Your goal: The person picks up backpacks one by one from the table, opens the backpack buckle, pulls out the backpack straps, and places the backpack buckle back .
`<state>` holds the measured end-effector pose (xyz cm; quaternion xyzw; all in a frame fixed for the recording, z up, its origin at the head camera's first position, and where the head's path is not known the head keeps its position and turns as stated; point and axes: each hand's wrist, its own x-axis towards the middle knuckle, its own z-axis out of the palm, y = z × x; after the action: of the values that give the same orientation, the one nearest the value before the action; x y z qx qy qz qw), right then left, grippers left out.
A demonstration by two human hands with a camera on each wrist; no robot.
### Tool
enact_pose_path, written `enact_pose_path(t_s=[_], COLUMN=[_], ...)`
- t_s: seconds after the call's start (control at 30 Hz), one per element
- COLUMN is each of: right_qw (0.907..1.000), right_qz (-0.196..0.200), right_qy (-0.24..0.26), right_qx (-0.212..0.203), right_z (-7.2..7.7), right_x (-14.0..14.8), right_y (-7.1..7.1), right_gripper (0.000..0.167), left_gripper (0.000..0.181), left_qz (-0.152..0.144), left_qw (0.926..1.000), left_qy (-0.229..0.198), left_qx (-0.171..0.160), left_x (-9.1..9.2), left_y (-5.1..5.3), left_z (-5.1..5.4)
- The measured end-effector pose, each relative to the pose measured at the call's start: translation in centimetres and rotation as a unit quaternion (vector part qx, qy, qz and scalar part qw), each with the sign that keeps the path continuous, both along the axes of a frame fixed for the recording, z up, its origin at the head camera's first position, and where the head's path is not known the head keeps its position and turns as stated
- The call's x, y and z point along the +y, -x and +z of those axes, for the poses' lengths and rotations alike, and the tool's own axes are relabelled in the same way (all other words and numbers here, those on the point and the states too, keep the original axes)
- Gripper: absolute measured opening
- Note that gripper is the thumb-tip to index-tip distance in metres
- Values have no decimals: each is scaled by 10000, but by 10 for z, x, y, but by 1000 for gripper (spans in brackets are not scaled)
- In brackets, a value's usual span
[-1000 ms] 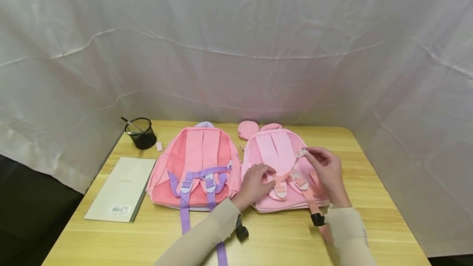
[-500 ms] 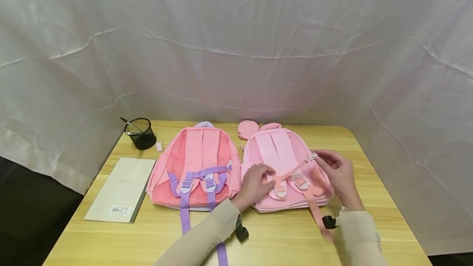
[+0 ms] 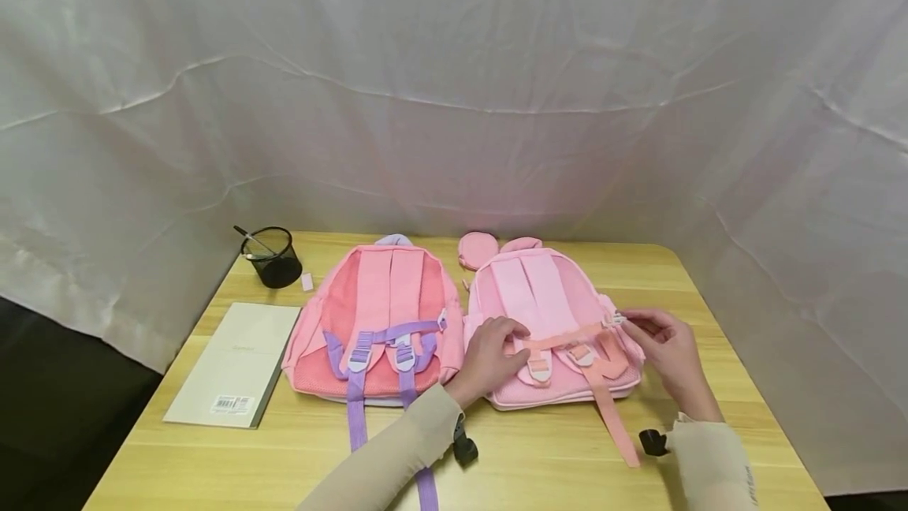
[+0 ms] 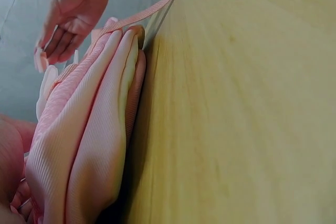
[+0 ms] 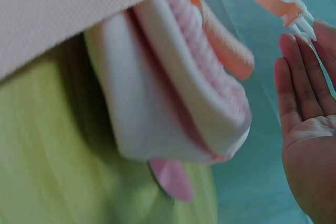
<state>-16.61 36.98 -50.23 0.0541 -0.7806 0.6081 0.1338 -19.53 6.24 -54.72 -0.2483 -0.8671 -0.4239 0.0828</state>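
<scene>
A light-pink backpack (image 3: pixel 525 294) lies with its shoulder straps up, right of the middle of the table. My right hand (image 3: pixel 667 357) pinches a white buckle (image 3: pixel 615 321) with thumb and fingertips at the bag's right side. From that buckle a peach chest strap (image 3: pixel 571 337) runs across the bag to my left hand (image 3: pixel 491 355), whose curled fingers hold it at the left shoulder strap. In the right wrist view the buckle's white prongs (image 5: pixel 303 26) show at the fingertips. The bag's side partly hides my left fingers in the left wrist view.
Left of it lies a coral backpack (image 3: pixel 340 282) with purple straps. A notebook (image 3: pixel 234 353), a black mesh pen cup (image 3: pixel 277 266) and a small eraser (image 3: pixel 307 281) sit farther left. A round pink pouch (image 3: pixel 478 249) lies behind. A loose peach strap (image 3: pixel 613 424) trails over the table (image 3: pixel 546 464).
My right hand has moved right and nearer to me with the buckle, and the chest strap now stretches straighter across the bag. The left hand has stayed in place.
</scene>
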Motion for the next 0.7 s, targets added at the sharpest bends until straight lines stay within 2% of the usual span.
enact_pose_path(t_s=[0.33, 0.53, 0.7], right_qw=[9987, 9958, 9933], right_qz=[418, 277, 202], right_qy=[-268, -838, -1131], right_qx=[-138, -247, -154], right_z=[-13, -18, -18], right_x=[16, 21, 25], right_y=[-5, -8, -8], right_gripper=[27, 27, 27], left_gripper=[25, 25, 26], left_qz=[-3, 47, 46], left_qw=[10000, 9999, 10000], left_qy=[63, 79, 48], left_qx=[-32, -40, 21], left_x=[-2, -2, -1], left_y=[0, 0, 2], left_z=[-2, -3, -5])
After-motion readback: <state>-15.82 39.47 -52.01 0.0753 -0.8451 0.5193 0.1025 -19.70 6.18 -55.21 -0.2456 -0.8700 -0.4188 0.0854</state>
